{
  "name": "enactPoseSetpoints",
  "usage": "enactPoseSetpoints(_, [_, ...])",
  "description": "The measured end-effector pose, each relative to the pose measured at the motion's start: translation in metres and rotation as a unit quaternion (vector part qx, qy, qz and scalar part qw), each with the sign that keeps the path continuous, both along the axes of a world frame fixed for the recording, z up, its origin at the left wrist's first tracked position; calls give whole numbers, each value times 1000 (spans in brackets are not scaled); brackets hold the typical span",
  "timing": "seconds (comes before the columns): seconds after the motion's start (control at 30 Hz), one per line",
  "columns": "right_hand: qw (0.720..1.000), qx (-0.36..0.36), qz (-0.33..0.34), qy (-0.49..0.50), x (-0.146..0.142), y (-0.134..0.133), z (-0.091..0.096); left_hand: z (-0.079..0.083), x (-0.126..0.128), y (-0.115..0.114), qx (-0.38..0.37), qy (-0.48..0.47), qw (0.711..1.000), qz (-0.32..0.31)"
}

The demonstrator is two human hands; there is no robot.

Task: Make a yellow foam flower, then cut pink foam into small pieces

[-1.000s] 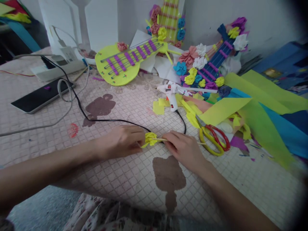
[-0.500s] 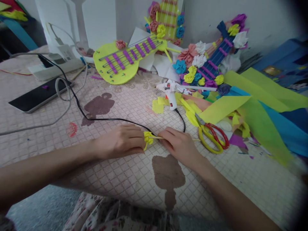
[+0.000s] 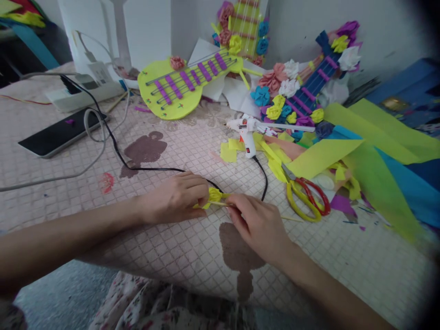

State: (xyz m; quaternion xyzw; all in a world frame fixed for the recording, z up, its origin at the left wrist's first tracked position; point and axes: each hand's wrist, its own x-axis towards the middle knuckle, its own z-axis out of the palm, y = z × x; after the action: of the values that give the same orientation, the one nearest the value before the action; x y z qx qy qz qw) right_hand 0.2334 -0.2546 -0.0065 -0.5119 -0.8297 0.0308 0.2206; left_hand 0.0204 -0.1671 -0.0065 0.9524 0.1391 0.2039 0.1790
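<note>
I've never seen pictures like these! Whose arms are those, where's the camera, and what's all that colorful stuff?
There's no robot here, just a person using two bare hands. The camera sits on the person's head, looking forward and down, so you see about what they see.

The left hand pinches a crumpled yellow piece. The right hand holds a thin stick that reaches over to it.

On the patterned tablecloth lie a white glue gun, scissors with one yellow and one red handle, and colorful paper sheets. Farther back is a yellow guitar-shaped piece with purple strips across it.
</note>
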Motion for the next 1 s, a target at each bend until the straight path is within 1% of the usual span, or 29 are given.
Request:
enactPoseSetpoints(0.17, [1000,-5,2,-10,-4,-2,-1,-1,-1,2,-4,-11,1000,14])
enactPoseSetpoints(0.3, [1000,-7,-1,-26,-6,-3,0,-5,-2,5,28,0,1000,-3])
enactPoseSetpoints(0.4, [1000,-2,-2,-30,-8,-4,1,-6,-2,5,28,9,1000,-9])
enactPoseSetpoints(0.63, [999,18,0,-39,-11,-8,2,-6,-1,3,25,3,1000,-12])
enactPoseSetpoints(1.0, [999,16,-3,-45,-13,-7,0,-3,0,1,36,4,999,-19])
